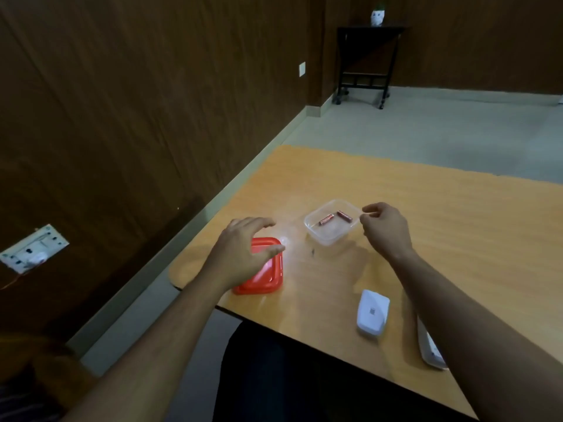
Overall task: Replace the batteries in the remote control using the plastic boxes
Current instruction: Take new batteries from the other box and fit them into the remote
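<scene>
A clear plastic box (327,236) stands open on the wooden table (457,239) with two red batteries (325,220) lying in it. My right hand (385,228) hovers at the box's right rim, fingers curled and apart, holding nothing. My left hand (243,251) is spread above a red plastic lid (268,278) at the table's left corner, partly covering it. A white remote control (373,312) lies face down near the front edge. A second white piece (431,351) lies to its right, half hidden under my right forearm.
The table's left corner and front edge are close to the red lid. A wood-panelled wall with a socket plate (33,248) runs along the left. A dark side table (365,62) stands far back on the floor.
</scene>
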